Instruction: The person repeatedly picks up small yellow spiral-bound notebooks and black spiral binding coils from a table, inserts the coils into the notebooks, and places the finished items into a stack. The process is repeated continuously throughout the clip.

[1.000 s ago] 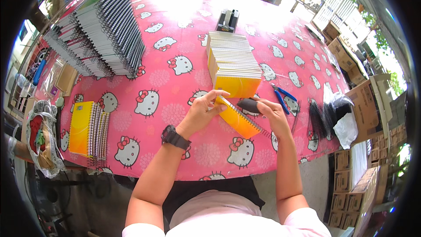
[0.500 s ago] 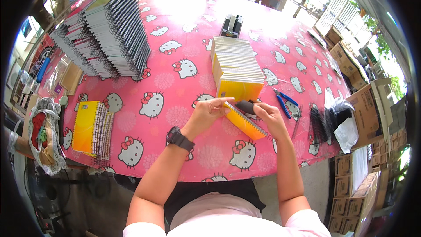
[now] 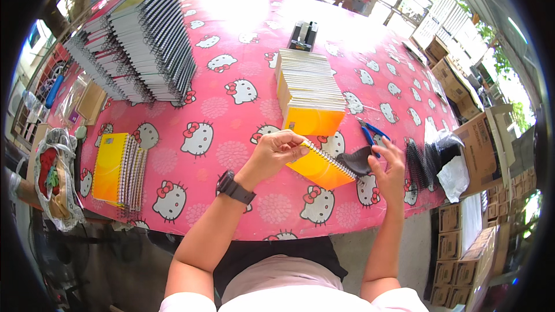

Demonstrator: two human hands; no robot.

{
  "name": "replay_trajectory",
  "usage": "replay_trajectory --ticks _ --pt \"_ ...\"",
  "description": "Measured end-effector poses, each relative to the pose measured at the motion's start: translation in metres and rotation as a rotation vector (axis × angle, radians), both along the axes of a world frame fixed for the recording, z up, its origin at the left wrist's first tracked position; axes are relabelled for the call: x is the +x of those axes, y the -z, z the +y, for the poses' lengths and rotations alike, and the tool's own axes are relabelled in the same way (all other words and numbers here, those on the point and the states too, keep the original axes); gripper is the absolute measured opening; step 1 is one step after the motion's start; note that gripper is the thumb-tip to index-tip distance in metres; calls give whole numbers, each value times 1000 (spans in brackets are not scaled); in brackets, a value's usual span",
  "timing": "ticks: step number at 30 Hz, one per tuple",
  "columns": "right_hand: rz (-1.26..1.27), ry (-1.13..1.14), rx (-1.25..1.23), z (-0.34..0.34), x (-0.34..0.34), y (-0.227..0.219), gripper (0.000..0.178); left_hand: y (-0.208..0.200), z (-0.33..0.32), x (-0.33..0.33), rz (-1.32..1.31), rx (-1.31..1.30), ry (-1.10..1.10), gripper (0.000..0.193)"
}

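A small yellow-orange spiral notebook lies tilted on the table in front of me. My left hand, with a black watch at its wrist, pinches the notebook's upper left corner, by the end of its coil. Beside the coiled edge lies a dark grey curved piece whose kind I cannot make out. My right hand is just right of it, fingers apart and holding nothing that shows. Close to those fingertips are blue-handled pliers. Behind the notebook stands a row of unbound yellow-orange pads.
Tall stacks of spiral notebooks stand at the far left. Several bound yellow notebooks lie at the near left. Black wire coils and a white plastic bag sit at the right edge. A black holder stands behind the pads.
My right hand has let go of the dark grey piece and moved right, toward the pliers. The piece now lies by the notebook, which sits flatter, still in my left hand.
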State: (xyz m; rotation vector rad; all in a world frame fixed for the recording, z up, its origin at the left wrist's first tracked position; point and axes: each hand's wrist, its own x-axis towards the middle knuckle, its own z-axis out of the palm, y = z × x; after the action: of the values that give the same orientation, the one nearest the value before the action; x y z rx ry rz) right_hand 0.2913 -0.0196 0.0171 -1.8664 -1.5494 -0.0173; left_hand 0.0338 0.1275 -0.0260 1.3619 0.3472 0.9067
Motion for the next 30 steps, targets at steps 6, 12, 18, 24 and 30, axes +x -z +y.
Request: replay_trajectory --ticks 6,12,18,24,30 --pt "298 -328 -21 34 -94 -31 28 -5 -4 -2 80 -28 -10 14" --pt "156 -367 58 42 -104 -20 19 -7 -4 -1 -105 -143 21 14" --pt "268 -289 74 42 -115 -28 22 -7 -5 -3 -154 -138 55 14" --pt "440 -394 56 46 -116 -25 23 -13 -3 -8 -165 -172 86 15" --pt "500 -378 -35 54 -114 -28 25 -10 -4 -7 -125 -124 78 15"
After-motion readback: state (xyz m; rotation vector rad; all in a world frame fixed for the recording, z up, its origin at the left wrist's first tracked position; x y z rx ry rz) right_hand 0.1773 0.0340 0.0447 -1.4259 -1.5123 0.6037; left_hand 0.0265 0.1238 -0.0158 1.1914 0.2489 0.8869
